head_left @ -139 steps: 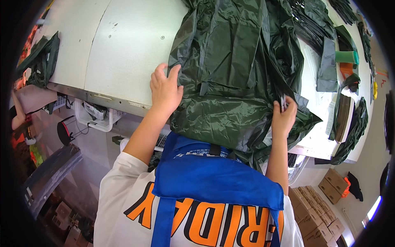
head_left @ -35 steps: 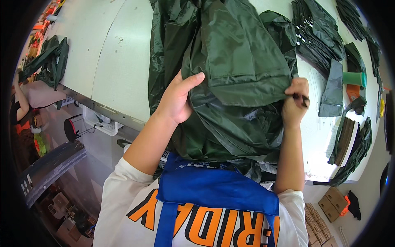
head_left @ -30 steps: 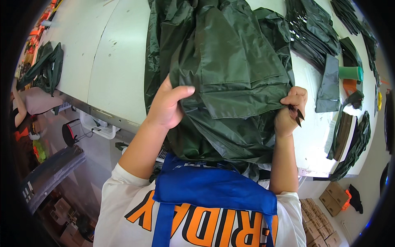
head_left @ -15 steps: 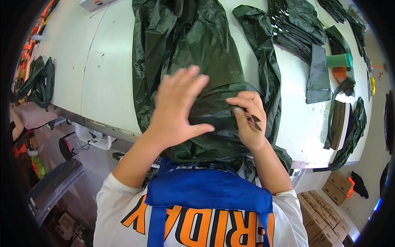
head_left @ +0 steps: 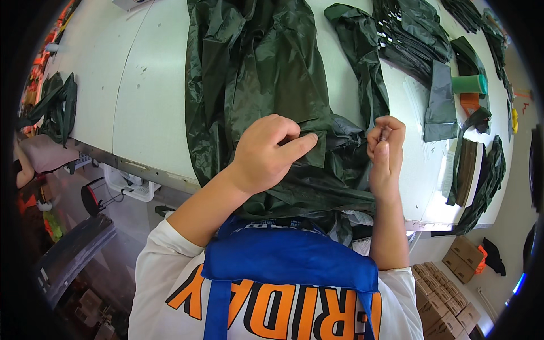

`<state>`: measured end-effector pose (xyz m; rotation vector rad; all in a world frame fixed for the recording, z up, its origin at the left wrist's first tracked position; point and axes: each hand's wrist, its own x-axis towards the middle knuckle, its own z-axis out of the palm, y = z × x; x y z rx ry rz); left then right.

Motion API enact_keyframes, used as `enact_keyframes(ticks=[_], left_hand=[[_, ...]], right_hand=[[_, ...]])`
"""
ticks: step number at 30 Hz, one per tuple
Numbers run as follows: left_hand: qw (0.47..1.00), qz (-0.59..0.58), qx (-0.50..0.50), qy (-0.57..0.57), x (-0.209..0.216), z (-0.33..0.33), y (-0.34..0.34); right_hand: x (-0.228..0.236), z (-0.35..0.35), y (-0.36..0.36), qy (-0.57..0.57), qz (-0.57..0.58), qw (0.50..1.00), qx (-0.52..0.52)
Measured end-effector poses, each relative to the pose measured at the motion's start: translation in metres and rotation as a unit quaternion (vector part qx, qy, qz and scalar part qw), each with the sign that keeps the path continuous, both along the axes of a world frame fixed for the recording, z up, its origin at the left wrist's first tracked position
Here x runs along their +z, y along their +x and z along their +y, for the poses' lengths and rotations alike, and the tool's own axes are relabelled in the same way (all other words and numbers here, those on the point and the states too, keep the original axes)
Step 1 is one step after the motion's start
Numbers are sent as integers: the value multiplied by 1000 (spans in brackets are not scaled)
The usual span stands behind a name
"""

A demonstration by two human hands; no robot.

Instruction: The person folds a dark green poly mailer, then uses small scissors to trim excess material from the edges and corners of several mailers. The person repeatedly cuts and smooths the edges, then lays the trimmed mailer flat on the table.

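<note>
A dark green, shiny garment (head_left: 283, 73) lies spread over the white table and hangs over its near edge. My left hand (head_left: 266, 150) rests on its middle, thumb and forefinger closed at the edge of a small flap. To the right, my right hand (head_left: 388, 156) is raised beside the garment with its fingers curled. It holds a small dark tool, seemingly thread snips (head_left: 384, 134), mostly hidden by the fingers. Beyond the right hand, a narrow dark green piece (head_left: 362, 62) runs up the table.
Stacked dark green pieces (head_left: 411, 34) lie at the far right, near a folded panel (head_left: 440, 105) and a green cone (head_left: 469, 84). More dark green cloth (head_left: 59, 110) sits at the left edge, by another person's arm (head_left: 24, 167). Cardboard boxes (head_left: 439, 300) stand below right.
My left hand has gone from spread fingers above the garment to a closed grip on its flap. My right hand has moved right, off the garment, still holding the small tool.
</note>
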<state>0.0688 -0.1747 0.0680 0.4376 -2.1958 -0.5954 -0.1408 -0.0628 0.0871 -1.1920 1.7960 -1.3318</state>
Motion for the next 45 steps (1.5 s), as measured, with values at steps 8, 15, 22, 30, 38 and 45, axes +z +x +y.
enact_keyframes(ticks=[8, 15, 22, 30, 38, 45], left_hand=[[1000, 16, 2, 3, 3, 2, -3], [1000, 12, 6, 8, 2, 2, -1], [982, -160, -39, 95, -15, 4, 0], [899, -285, -59, 327, -45, -11, 1], [649, 76, -64, 754, -11, -45, -11], [932, 117, -107, 325, 13, 3, 8]], right_hand=[[28, -12, 15, 88, 230, 967, 70], [24, -17, 10, 68, 220, 968, 100], [-46, -98, -93, 129, 251, 955, -92], [-66, -130, -85, 66, -7, 997, -33], [3, 6, 54, -69, 308, 902, 296], [-4, 49, 52, -47, -455, 886, -82]])
